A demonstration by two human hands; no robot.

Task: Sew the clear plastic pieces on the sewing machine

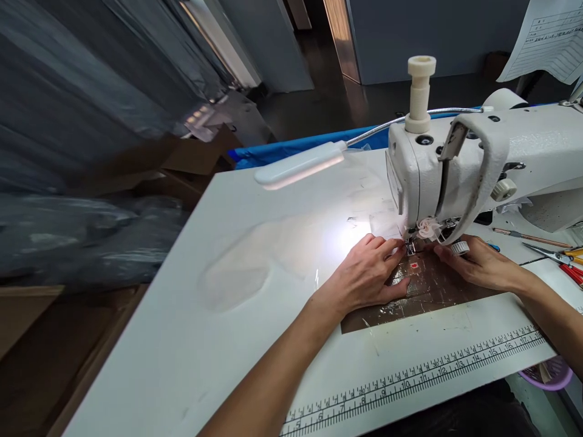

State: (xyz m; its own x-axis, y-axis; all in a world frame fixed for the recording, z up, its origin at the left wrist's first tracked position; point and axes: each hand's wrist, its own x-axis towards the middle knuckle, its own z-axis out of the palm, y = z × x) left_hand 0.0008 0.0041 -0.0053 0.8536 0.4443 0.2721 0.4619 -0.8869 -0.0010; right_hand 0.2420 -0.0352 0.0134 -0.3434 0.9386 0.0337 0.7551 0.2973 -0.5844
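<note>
My left hand [371, 272] lies on the bed of a white sewing machine [455, 164]. Its fingers are stretched toward the presser foot [410, 246], and its thumb is spread apart on the brown bed plate [423, 291]. On the other side of the foot, my right hand [476, 262] has its fingers curled and its thumb and forefinger close together. Whatever they pinch is too small or hidden to name. A pale pink ruffled bit of fabric [428, 228] sits on the machine just above the foot. A small red mark [414, 265] shows on the plate between my hands.
A lit lamp [300, 167] on a flexible neck shines over the white table [237, 243]. A printed ruler [410, 382] runs along the front edge. Scissors [549, 252] and a thin pencil-like tool [531, 235] lie right. Below hangs a purple basket [553, 379]; cardboard boxes [195, 158] stand left.
</note>
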